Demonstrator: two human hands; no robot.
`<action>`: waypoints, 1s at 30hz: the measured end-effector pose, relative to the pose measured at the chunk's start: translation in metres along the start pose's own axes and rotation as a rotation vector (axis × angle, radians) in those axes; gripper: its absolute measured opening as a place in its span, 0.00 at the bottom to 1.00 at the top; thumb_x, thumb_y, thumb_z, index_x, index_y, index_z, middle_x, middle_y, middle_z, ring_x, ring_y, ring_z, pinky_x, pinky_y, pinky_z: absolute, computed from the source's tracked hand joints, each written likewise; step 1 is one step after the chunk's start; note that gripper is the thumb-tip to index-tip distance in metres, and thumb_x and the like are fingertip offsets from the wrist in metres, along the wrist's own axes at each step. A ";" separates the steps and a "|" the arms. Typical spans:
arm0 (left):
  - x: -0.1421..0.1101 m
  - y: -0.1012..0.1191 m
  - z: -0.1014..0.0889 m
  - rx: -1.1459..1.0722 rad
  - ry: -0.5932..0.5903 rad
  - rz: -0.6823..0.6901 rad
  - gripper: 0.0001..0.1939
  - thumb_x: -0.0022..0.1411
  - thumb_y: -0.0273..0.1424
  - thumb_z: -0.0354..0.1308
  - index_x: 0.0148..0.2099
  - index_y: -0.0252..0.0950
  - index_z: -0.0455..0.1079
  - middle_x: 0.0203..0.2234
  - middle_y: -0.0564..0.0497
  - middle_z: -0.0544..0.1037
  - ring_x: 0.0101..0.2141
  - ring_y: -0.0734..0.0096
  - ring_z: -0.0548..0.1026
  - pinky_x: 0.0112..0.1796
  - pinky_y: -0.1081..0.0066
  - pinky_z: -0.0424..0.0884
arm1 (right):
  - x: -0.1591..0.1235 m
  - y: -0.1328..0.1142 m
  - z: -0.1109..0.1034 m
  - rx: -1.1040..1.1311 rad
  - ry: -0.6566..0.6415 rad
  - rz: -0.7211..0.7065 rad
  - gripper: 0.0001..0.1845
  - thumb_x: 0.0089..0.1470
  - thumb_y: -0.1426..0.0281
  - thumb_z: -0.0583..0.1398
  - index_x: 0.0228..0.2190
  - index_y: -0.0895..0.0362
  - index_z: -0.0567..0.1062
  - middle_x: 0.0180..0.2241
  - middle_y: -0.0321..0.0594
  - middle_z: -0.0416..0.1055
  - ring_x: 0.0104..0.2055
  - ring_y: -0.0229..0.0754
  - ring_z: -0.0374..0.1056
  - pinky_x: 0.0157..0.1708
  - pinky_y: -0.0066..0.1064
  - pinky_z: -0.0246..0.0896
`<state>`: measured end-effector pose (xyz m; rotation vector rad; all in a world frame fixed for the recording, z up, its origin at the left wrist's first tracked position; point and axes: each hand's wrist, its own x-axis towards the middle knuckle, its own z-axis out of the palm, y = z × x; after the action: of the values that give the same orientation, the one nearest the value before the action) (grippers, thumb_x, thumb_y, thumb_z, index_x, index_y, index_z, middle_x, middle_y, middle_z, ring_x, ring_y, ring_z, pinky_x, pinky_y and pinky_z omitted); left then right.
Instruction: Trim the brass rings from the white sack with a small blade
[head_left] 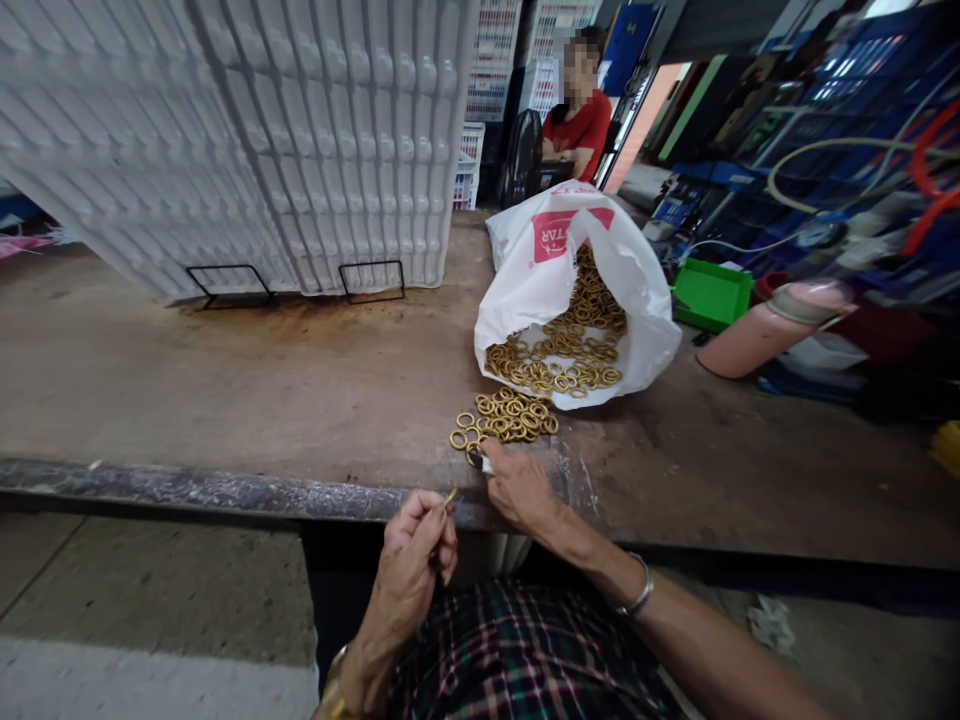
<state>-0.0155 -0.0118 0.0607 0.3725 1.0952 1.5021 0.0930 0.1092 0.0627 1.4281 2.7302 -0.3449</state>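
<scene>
- Head view, left hand: we saw the left hand [421, 545] with thumb and forefinger pinched on a single brass ring [450, 497], seen nearly edge-on at the fingertips; the other fingers were curled beneath.
- Head view, right hand: we found the right hand [521, 488] to the right of the left fingers and a little farther forward, its fingertips at the near edge of the loose ring pile [514, 412]. We could not tell whether they were closed on a ring. A small black-and-white piece [482, 463] showed at these fingertips, too small for us to identify.
- Head view, beyond the fingers: we noted the pile just ahead of the right fingertips, and behind it a white bag [521, 290] on its side, its mouth turned toward the hands, with many more rings [566, 375] inside.
- Head view, farther out: we observed white ridged panels [360, 150] ahead and left of the left fingers, upright on the workbench [225, 390]; a green tray [712, 292] and a pink cylinder [757, 332] lay well right of the right fingers. Far beyond, we saw a seated person in red [589, 130].
</scene>
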 end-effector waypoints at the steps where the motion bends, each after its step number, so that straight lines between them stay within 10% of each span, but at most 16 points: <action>1: 0.001 0.001 0.000 -0.050 -0.015 -0.013 0.14 0.54 0.40 0.59 0.29 0.36 0.61 0.18 0.58 0.65 0.16 0.83 0.59 0.15 0.80 0.56 | 0.003 0.003 -0.004 0.007 0.041 -0.003 0.14 0.48 0.79 0.50 0.38 0.58 0.67 0.30 0.43 0.73 0.31 0.41 0.68 0.28 0.28 0.49; 11: 0.011 0.002 -0.004 -0.195 0.037 -0.090 0.13 0.50 0.35 0.62 0.31 0.33 0.64 0.27 0.50 0.73 0.24 0.76 0.69 0.18 0.78 0.61 | 0.033 -0.017 -0.014 -0.095 0.070 -0.076 0.14 0.56 0.64 0.52 0.42 0.54 0.68 0.41 0.45 0.67 0.36 0.45 0.68 0.31 0.32 0.56; 22: 0.016 0.004 -0.011 -0.286 0.067 -0.170 0.13 0.46 0.33 0.65 0.28 0.32 0.65 0.28 0.49 0.74 0.26 0.74 0.71 0.19 0.79 0.62 | 0.035 -0.024 -0.014 -0.111 0.037 -0.097 0.12 0.56 0.70 0.50 0.42 0.54 0.66 0.41 0.45 0.67 0.35 0.43 0.68 0.32 0.32 0.58; 30: 0.022 0.005 -0.007 0.140 0.206 0.094 0.16 0.50 0.39 0.61 0.38 0.36 0.64 0.18 0.59 0.67 0.16 0.81 0.62 0.16 0.80 0.59 | 0.024 -0.020 -0.005 0.545 0.068 -0.093 0.06 0.49 0.70 0.53 0.26 0.57 0.69 0.22 0.33 0.65 0.25 0.34 0.60 0.25 0.24 0.48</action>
<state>-0.0295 0.0055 0.0535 0.3761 1.3672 1.5773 0.0633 0.1183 0.0678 1.4209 2.8951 -1.1368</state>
